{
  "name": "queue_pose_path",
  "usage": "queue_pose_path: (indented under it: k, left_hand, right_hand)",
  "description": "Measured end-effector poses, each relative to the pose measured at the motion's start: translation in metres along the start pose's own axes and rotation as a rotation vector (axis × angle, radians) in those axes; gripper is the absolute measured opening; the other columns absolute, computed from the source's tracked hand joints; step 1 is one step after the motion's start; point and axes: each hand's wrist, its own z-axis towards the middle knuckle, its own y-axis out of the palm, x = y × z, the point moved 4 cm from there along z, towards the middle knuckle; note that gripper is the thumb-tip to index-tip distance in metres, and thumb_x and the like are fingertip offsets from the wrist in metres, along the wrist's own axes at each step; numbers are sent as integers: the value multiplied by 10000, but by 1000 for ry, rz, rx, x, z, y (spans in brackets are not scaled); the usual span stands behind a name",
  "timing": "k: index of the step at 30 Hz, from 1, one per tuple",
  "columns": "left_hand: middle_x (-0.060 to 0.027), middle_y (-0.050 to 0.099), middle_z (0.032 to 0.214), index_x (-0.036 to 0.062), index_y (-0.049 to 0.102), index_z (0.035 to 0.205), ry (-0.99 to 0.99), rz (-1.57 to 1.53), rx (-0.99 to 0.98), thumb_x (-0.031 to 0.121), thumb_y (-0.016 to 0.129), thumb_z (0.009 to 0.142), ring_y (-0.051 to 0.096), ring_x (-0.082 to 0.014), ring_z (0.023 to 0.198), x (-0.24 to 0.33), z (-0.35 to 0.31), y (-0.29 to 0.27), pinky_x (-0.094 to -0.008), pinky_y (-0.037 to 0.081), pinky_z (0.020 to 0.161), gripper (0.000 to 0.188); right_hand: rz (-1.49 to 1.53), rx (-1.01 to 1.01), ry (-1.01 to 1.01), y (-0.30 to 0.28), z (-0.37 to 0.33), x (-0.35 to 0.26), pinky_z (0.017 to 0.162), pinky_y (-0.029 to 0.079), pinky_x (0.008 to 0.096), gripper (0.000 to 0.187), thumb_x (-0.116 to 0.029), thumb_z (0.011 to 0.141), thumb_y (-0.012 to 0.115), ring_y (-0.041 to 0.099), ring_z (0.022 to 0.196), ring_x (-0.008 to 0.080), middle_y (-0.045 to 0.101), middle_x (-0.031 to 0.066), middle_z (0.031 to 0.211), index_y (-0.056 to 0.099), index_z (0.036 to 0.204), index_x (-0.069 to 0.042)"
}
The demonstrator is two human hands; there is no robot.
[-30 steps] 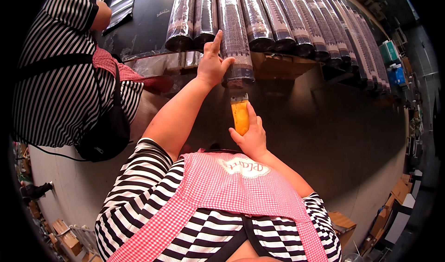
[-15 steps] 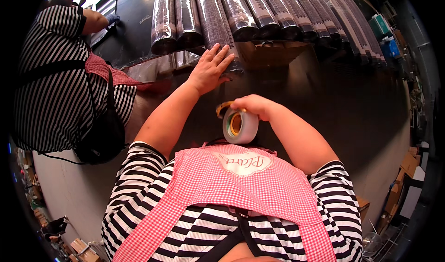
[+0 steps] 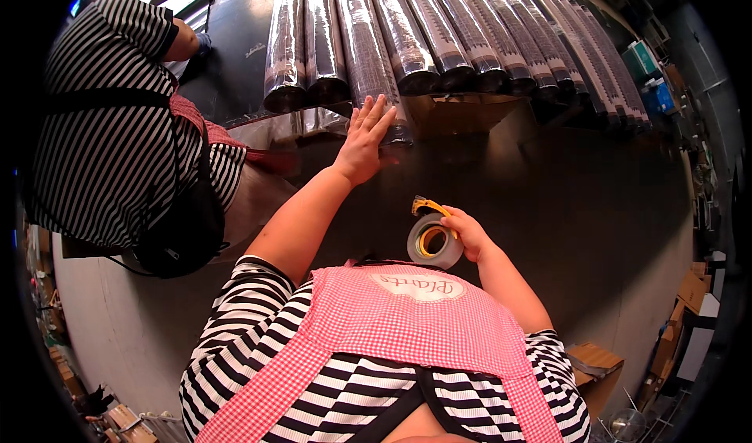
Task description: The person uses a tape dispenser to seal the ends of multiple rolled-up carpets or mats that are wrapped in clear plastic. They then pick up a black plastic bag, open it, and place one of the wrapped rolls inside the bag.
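My left hand [image 3: 362,149] lies with its fingers stretched out on the near end of a dark patterned roll [image 3: 368,59] wrapped in clear film. That roll sticks out nearer to me than the rolls beside it. In front of my apron, my right hand [image 3: 468,238] is closed round the yellow frame of a tape dispenser [image 3: 416,244]. A wide roll of tape with a yellow core sits on it, and its cutter end points to the left. Apart from the rolls, the dispenser hangs in the air.
Several similar wrapped rolls [image 3: 403,43] lie side by side on a dark table [image 3: 235,67]. At the left stands a co-worker [image 3: 117,130] in a striped shirt with a black bag. Cardboard boxes [image 3: 599,357] stand at the lower right; blue packages [image 3: 656,96] lie at the far right.
My right hand has moved right and closer to me, turning the tape dispenser so its cutter shows more. My left hand stays at the roll's end. The co-worker appears slightly farther right.
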Motion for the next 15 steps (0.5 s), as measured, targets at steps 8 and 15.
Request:
queue_pose_path:
  k: [8, 15]
  left_hand:
    - [-186, 67, 1676, 110, 280, 1580, -21, -274, 3, 311, 904, 679, 10, -397, 1547, -17, -8, -17, -493, 121, 1243, 1115]
    - [-210, 14, 1669, 80, 207, 1589, 19, -115, -201, 227, 870, 738, 12, -416, 1540, -25, 10, -8, -474, 158, 1245, 1089]
  right_hand:
    - [230, 14, -118, -23, -38, 13, 977, 540, 356, 529, -170, 894, 593, 664, 1070, 209, 654, 122, 1198, 489, 1388, -15]
    - [282, -10, -113, -37, -39, 10, 978, 523, 359, 623, -157, 916, 597, 619, 1145, 225, 608, 127, 1273, 388, 1484, -9]
